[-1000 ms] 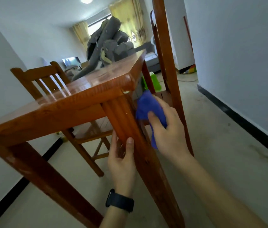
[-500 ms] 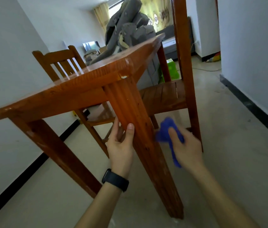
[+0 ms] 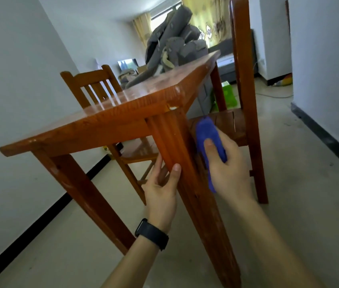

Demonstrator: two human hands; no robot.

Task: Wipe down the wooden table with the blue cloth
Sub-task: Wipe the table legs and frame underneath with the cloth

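- Left hand [image 3: 161,189], black watch [image 3: 152,233] at the wrist: wrapped round the near leg [image 3: 187,183] of the bench [image 3: 102,125], thumb on the front face, fingers behind.
- Right hand [image 3: 230,170]: curled over the blue cloth [image 3: 207,132], thumb on top, close against the right side of that leg, just below the top.
- Cloth bunched, tail hanging under the palm.
- Beyond: wooden chair [image 3: 90,84] left, another chair [image 3: 245,80] right, grey bundle [image 3: 175,46] at the far end of the bench.

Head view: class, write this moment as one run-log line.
left hand: grips table leg | right hand: holds blue cloth against leg's right side | stage: leg wipe
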